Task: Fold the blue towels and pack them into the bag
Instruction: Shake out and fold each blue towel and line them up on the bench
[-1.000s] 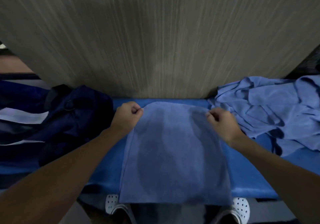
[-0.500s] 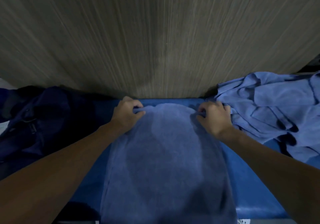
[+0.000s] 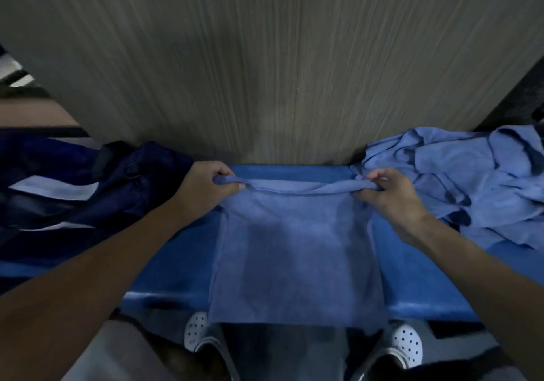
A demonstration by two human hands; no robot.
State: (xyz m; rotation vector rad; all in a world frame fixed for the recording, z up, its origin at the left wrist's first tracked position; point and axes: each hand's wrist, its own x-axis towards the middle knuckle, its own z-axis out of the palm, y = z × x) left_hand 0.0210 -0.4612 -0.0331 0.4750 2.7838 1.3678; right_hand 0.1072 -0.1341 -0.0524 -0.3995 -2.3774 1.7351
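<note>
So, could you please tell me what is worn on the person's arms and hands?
Nothing visible: the left hand and right hand are gloveless, with no rings or watch showing; the left forearm and right forearm are bare to the frame edge, no sleeves in view.

Both forearms reach in from the near corners, the left hand [image 3: 206, 188] and right hand [image 3: 391, 201] well apart, fingers curled around the towel's [image 3: 294, 248] far corners.

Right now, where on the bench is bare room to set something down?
Bare bench shows left of the held towel, beside the bag, and right of it, in front of the towel pile. Both ends are crowded.
</note>
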